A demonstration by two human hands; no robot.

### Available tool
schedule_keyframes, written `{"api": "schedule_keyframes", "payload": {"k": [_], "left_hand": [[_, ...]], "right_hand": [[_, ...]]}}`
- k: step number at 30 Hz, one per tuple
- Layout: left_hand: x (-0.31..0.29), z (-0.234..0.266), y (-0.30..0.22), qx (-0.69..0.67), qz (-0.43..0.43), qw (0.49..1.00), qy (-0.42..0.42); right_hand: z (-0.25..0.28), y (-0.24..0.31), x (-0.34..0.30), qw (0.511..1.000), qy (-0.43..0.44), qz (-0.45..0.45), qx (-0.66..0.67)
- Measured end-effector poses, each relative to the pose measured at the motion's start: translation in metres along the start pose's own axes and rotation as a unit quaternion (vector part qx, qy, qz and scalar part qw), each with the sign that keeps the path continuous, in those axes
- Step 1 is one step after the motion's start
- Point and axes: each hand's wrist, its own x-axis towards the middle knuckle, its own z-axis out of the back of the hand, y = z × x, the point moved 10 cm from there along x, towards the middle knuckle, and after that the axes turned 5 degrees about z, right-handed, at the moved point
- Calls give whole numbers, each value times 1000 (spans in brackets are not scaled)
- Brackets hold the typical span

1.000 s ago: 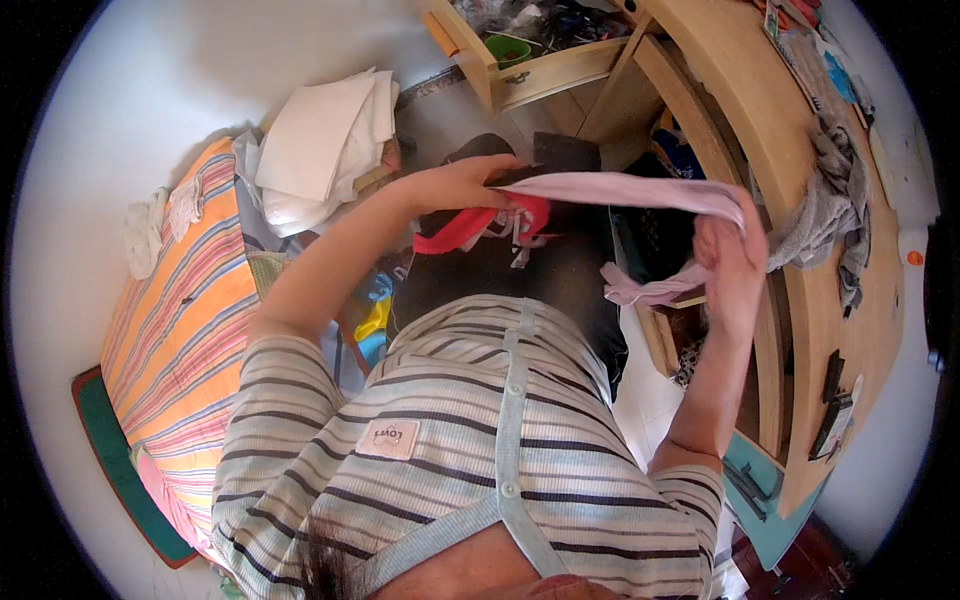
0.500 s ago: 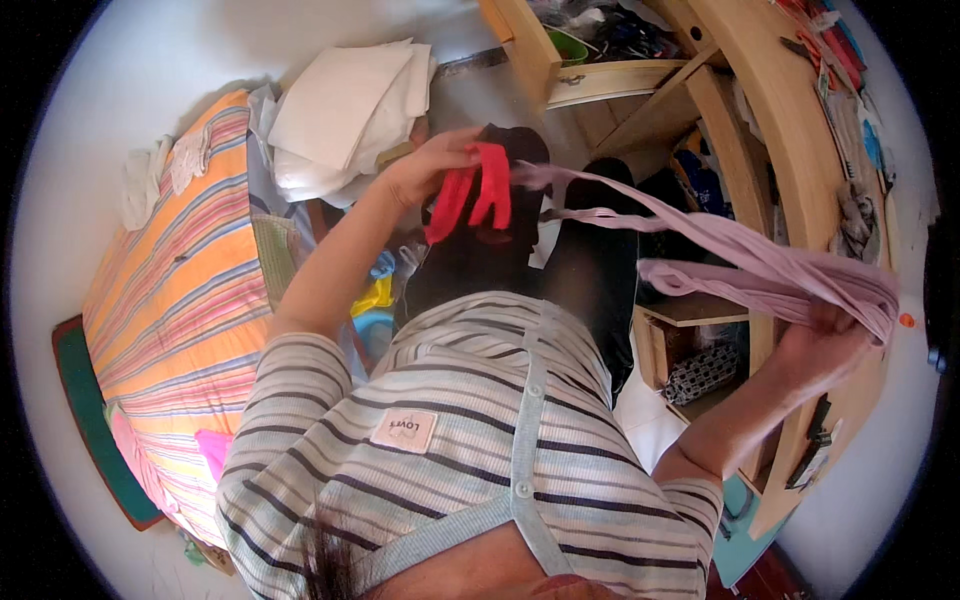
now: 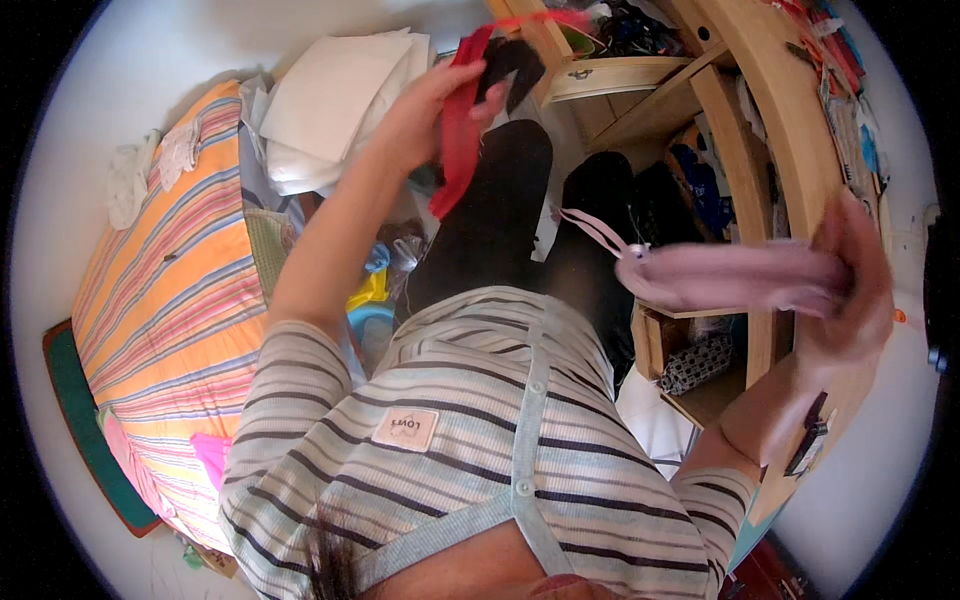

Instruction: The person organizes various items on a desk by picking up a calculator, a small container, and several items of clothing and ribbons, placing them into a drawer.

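Note:
My left hand (image 3: pixel 432 105) is raised above my left knee, its fingers closed round a red fabric strip (image 3: pixel 460 140). One part of the strip hangs below the hand; another flies out blurred toward the upper right. A bunched black cloth (image 3: pixel 518 68) sits by the fingertips, apparently in the same grip. Off to the right, my right hand (image 3: pixel 855 285) grips a bundle of pinkish-mauve fabric strips (image 3: pixel 720 277). That bundle stretches left from the fist, smeared by motion, and a thin loop of it trails over my right thigh.
An orange striped cloth (image 3: pixel 180 290) covers a surface at left, beside stacked white sheets (image 3: pixel 330 95). A wooden desk (image 3: pixel 790 110) with an open drawer (image 3: pixel 620 78) and cluttered top stands at right. Blue and yellow items (image 3: pixel 372 288) lie low beside my left leg.
The mauve strips no longer stretch across toward my left hand; they have swung right and bunched. My left hand has moved slightly up, the red strip flaring out. My right hand has risen.

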Motion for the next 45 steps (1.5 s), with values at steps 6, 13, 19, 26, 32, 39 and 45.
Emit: {"api": "schedule_keyframes", "payload": {"k": [6,13,19,26,32,39,45], "left_hand": [[16,-89,-60,227,-46,970,80],[47,-138,-34,63,-89,994,13],[53,-109,-32,80,-122,988,-50],[49,-86,-10,82,-74,994,-22],[35,-110,-34,313,-105,944,21],[42,-155,-1,121,-5,988,100],[40,-179,-6,18,-42,997,58]], "right_hand": [[-64,28,31,991,70,-5,115],[-151,7,2,945,74,-171,269],[-152,-14,-29,860,31,-234,452],[-98,-68,-64,693,-237,-321,600],[-76,-61,-48,854,-118,-302,407],[-94,-27,-10,890,-64,-140,428],[-73,-1,35,990,-20,-107,84]]}}
